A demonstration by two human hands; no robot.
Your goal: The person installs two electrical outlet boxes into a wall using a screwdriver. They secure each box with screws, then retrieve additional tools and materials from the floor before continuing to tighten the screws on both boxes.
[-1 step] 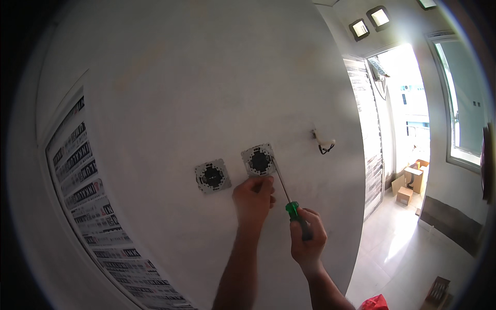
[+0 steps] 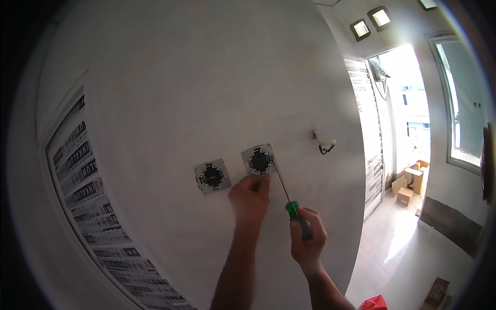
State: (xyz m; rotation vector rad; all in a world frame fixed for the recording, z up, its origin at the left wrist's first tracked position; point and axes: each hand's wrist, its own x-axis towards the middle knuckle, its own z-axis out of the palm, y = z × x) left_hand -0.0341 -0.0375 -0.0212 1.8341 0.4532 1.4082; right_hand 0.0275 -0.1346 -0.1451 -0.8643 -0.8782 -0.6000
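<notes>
Two square grey wall inserts with black round centres, like switch or socket mechanisms, sit side by side on the pale wall. My right hand (image 2: 308, 240) is closed round the green handle of a screwdriver (image 2: 292, 208). Its long metal shaft slants up to the right edge of the right insert (image 2: 259, 160). Just below that insert is my left hand (image 2: 248, 199), its fingers curled together with the tips at the lower edge. Whatever they may pinch is hidden. The left insert (image 2: 212, 176) stands a little apart from my left hand.
Loose wires (image 2: 324, 145) stick out of the wall to the right. Printed paper covers a panel (image 2: 98, 201) at the left. Beyond the wall's right end are a bright doorway, cardboard boxes (image 2: 405, 195), a window and a tiled floor (image 2: 382, 243). Something red (image 2: 374, 302) shows at the lower edge.
My left hand has shifted slightly left, its fingers still by the right insert's lower edge. The right hand and screwdriver look almost unmoved.
</notes>
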